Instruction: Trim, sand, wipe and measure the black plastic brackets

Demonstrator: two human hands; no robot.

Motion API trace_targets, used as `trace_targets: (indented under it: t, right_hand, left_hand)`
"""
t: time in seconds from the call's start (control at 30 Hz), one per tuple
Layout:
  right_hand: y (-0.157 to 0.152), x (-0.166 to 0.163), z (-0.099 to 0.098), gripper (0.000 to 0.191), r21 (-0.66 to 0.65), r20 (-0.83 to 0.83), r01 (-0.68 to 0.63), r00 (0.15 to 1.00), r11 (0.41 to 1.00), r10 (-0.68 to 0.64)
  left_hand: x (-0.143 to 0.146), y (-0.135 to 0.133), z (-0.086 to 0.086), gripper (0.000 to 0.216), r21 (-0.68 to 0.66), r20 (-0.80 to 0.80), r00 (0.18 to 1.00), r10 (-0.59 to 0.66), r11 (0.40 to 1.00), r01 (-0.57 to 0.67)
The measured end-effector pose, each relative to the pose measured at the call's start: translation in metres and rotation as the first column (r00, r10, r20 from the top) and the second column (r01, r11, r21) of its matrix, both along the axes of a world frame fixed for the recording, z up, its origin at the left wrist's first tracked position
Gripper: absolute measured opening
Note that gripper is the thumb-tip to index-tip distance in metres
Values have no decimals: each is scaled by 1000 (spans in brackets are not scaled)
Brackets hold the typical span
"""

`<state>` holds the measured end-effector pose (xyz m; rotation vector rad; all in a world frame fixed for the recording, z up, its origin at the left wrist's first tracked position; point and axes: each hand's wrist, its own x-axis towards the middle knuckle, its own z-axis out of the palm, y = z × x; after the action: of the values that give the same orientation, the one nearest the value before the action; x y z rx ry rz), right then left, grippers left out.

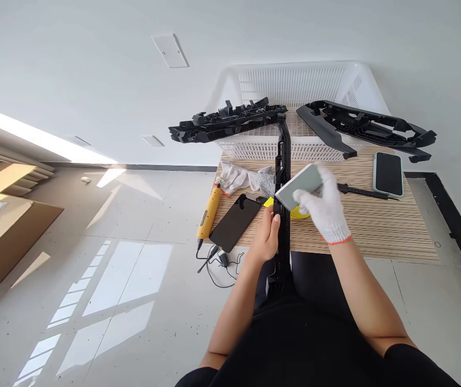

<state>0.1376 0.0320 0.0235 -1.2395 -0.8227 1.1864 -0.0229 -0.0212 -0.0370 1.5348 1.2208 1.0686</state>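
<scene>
My bare left hand [268, 237] is wrapped round a long, narrow black plastic trim piece [282, 156]. That piece stretches from near my lap up across the table to the basket's front rim. In a white knitted glove with an orange cuff, my right hand [324, 207] grips a flat, grey-green rectangular block [300, 186]. The block is tilted and overlaps the trim piece in view; whether they touch I cannot tell. Slight blur shows on the gloved fingers. Behind the trim piece, a yellow object [298, 213] is partly hidden.
A white plastic basket [295, 67] bears black plastic parts [230, 122] and a black panel [369, 126]. On the slatted table [379, 231] lie a yellow corded tool [209, 212], a black phone [235, 221], another phone [388, 173], a spare glove [236, 178] and a black strip [363, 192].
</scene>
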Motion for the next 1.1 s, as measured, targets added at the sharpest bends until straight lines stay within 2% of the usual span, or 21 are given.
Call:
trace_targets:
  t: [0.03,0.07,0.13,0.17,0.2,0.27,0.3,0.33,0.43,0.47,0.57,0.6,0.63,0.73,0.8,0.93,1.0,1.03,1.1]
  right_hand:
    - [-2,-4,0,78,12,35,-16,999,1000,16]
    - [-4,-7,0,74,39,66,42,997,998,-44]
    - [-5,-13,-2,61,94,47,276,958,957,-281]
    - [-4,-16,-4,51,98,27,345,937,933,-349]
    - [-4,-17,-6,40,79,20,334,941,939,-337]
    - [-2,-18,-11,25,-15,49,123,991,992,-122]
    - [-2,-18,-13,22,-71,63,20,998,997,-15]
    - [-3,-16,-14,22,-111,63,-17,998,994,24]
    - [-8,-9,-15,29,-125,-48,127,990,984,-134]
    - [-11,-7,-14,33,-127,-87,102,990,987,-113]
    - [-17,-8,-10,38,-148,-74,-174,984,974,164]
    - [-18,-10,-9,37,-152,-49,-205,979,967,200]
    - [-19,-14,-8,35,-140,-27,-171,985,975,169]
    - [-22,-26,-8,32,-65,-6,38,999,997,-38]
    - [-23,-30,-9,32,-71,-4,7,1000,997,-8]
    - [-21,-24,-7,29,-106,3,-261,965,959,263]
    - [-18,-18,-5,27,-105,-30,-331,943,938,330]
    - [-17,-16,-4,27,-99,-52,-301,954,949,297]
    - [-17,-15,-4,28,-69,-95,-106,990,992,100]
  left_hand:
    - [0,0,0,41,4,3,1000,1,1000,-1]
    - [1,1,0,40,11,6,1000,1,1000,-1]
    - [1,1,0,40,24,11,1000,-4,1000,4]
    - [1,0,0,39,26,11,1000,-9,1000,9]
    - [1,0,0,39,23,9,1000,-12,1000,12]
    - [0,-1,0,39,13,5,1000,-12,1000,12]
    - [0,-1,0,40,11,4,1000,-7,1000,7]
    - [0,-1,0,40,12,4,1000,-2,1000,2]
    - [0,-1,0,39,12,9,1000,-2,1000,2]
    - [0,-1,0,39,8,11,1000,-7,1000,7]
    - [1,0,-2,40,5,14,1000,-10,1000,10]
    - [1,0,-3,41,-2,8,1000,-2,1000,2]
    - [1,1,-3,42,-14,-2,1000,9,1000,-9]
    - [0,1,-5,44,-60,-30,999,29,998,-31]
    - [-1,0,-5,44,-54,-25,1000,18,998,-19]
    - [-3,0,-4,47,-8,-29,998,-54,999,54]
    - [-3,1,-3,47,-22,-46,996,-70,997,69]
    - [-3,1,-3,46,-34,-47,996,-73,997,72]
    - [-2,2,-1,43,-59,-41,995,-89,994,87]
